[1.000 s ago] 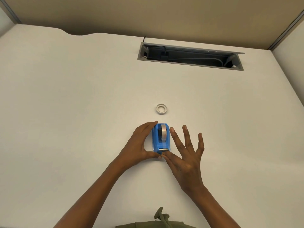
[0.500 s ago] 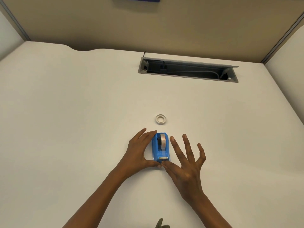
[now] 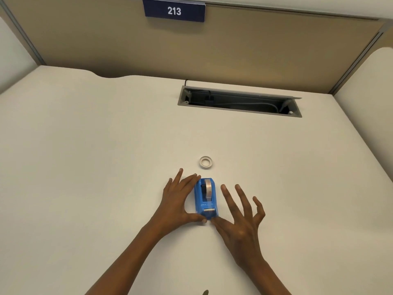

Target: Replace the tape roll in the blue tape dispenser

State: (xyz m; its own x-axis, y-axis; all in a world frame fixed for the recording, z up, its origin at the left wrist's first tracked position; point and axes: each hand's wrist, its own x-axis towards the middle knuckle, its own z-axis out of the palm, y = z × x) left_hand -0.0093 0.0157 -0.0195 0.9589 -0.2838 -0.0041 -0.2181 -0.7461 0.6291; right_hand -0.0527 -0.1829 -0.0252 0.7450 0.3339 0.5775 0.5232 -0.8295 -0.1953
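Note:
The blue tape dispenser (image 3: 205,199) stands on the white desk (image 3: 85,167) with a roll of tape (image 3: 208,188) seated in it and its cutter end toward me. My left hand (image 3: 177,201) cups its left side, fingertips on the far corner and thumb at the near end. My right hand (image 3: 240,218) lies to the right with fingers spread and off the dispenser; only its thumb tip meets the near end. A loose white tape roll (image 3: 206,162) lies flat on the desk just beyond the dispenser.
An open grey cable tray (image 3: 238,103) with cords inside is sunk into the desk at the back right. A tan partition (image 3: 255,50) carries a blue sign reading 213 (image 3: 174,10). White side panels close in the desk left and right.
The view has tilted up, showing the sign. My right fingers have come off the dispenser's right side and spread away. My left hand keeps its hold.

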